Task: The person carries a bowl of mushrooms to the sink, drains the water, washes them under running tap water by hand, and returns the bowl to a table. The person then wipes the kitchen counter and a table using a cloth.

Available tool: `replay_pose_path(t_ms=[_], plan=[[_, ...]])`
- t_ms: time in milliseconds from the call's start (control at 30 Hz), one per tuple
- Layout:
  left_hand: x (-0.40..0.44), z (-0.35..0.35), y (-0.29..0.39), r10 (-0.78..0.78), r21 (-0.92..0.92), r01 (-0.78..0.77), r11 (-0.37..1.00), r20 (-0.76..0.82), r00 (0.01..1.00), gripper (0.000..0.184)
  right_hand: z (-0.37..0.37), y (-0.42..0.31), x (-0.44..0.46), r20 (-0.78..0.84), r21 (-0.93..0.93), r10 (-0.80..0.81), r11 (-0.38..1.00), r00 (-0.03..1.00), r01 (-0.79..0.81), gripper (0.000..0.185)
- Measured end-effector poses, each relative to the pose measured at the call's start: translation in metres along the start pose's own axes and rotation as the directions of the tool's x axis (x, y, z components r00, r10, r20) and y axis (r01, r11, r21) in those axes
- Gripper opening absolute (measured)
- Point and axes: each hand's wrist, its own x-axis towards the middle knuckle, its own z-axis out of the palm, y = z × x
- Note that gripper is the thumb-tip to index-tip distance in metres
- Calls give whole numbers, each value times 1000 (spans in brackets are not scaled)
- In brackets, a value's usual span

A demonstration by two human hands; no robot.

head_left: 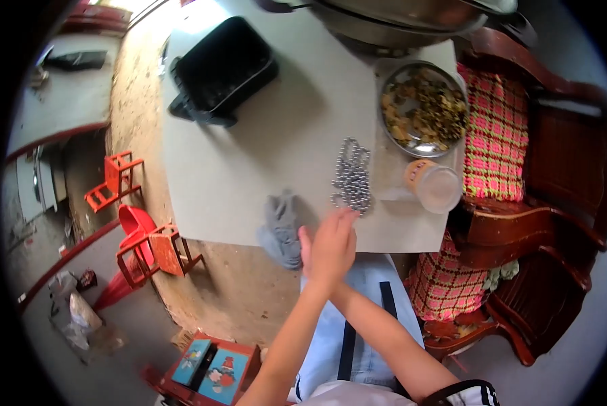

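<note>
My forearms cross, the left one on top. My left hand [336,245] has its fingers stretched out toward the lower end of a silver bead chain [352,177], which lies in a bunch on the table. Mostly behind my left wrist is my right hand [305,249]; only a little of its fingers shows, against a crumpled grey cloth [282,227]. The cloth is blurred and reaches past the table's front edge; the grip on it is partly hidden.
On the table [249,186] stand a black bin [225,68], a metal bowl of chopped food [425,109], a plastic tub [433,186] and a large pot [391,27]. Wooden chairs [540,237] with woven covers flank the right. Small red stools [171,250] stand left.
</note>
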Motion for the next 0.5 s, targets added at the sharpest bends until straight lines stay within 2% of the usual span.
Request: replay_pose_path(t_ms=[33,67,100,167,200,233,267,300,333,367,500], plan=[[-13,-13,2,52,21,-50,999,-67,996,34,2,-3,-4,-12,-309,-199,933,980,185,51],[-28,-25,0,103,49,-98,994,-134,986,31,5,-6,-1,-14,-501,-327,820,945,276,52],[-44,-36,-3,82,57,-74,996,-160,984,31,8,-4,6,-11,-630,-419,708,908,319,52],[-76,-57,-10,-86,-64,74,995,-222,971,27,17,2,44,-147,-554,-297,815,944,170,51],[-93,-66,-20,-101,-62,88,994,-249,963,27,25,9,59,-303,-455,-155,891,940,0,51],[-111,-71,-37,-176,-52,168,984,-275,945,29,34,16,66,-275,-464,-157,886,949,12,51],[-127,-77,-54,-251,-50,247,968,-300,920,31,43,23,72,-204,-731,-270,681,941,37,51],[-143,-85,-68,-268,-64,262,963,-324,907,31,51,30,75,-95,-917,-359,394,928,59,50],[-157,-93,-83,-374,-132,350,927,-372,850,32,58,36,79,-57,-923,-358,374,932,87,50],[-170,-100,-99,-475,-206,428,880,-415,776,34,68,41,85,-116,-947,-389,322,914,16,50],[-234,-135,-171,-660,-341,566,751,-435,613,31,111,59,113,-265,-964,-587,164,765,-209,53]])
